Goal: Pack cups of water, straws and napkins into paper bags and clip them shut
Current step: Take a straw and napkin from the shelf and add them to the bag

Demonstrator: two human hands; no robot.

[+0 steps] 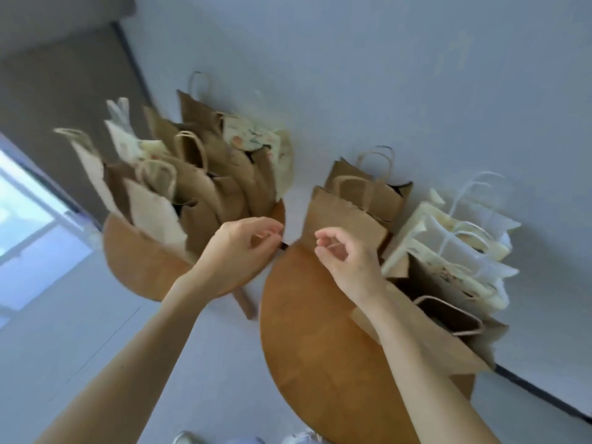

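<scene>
Left hand: the left hand point(243, 248) was held over the gap between the two worktops, with its fingers curled towards the thumb. A small dark thing point(284, 246) was seen just under the fingertips. It could not be told whether it was pinched or only near.
Right hand: the right hand point(344, 254) was held over the far edge of the right worktop point(320, 347), its fingers loosely curled and apart from the thumb. Nothing was seen inside it.
Nearest bag: a brown paper bag point(346, 219) was stood upright on the right worktop, just behind the right hand. A second brown bag point(368, 187) with twisted handles was stood behind it, against the wall point(384, 75).
Other bags on the right: white and cream bags point(464, 245) were leaned together to the right of the brown ones. One brown bag point(442, 331) was laid on its side in front of them.
Left worktop: the round left worktop point(141, 267) was crowded with upright bags point(198, 187), mostly brown, some cream. A patterned bag point(256, 139) was placed at the back of them, by the wall.
Picture quality: the bags were blurred, so what was inside them could not be seen.
</scene>
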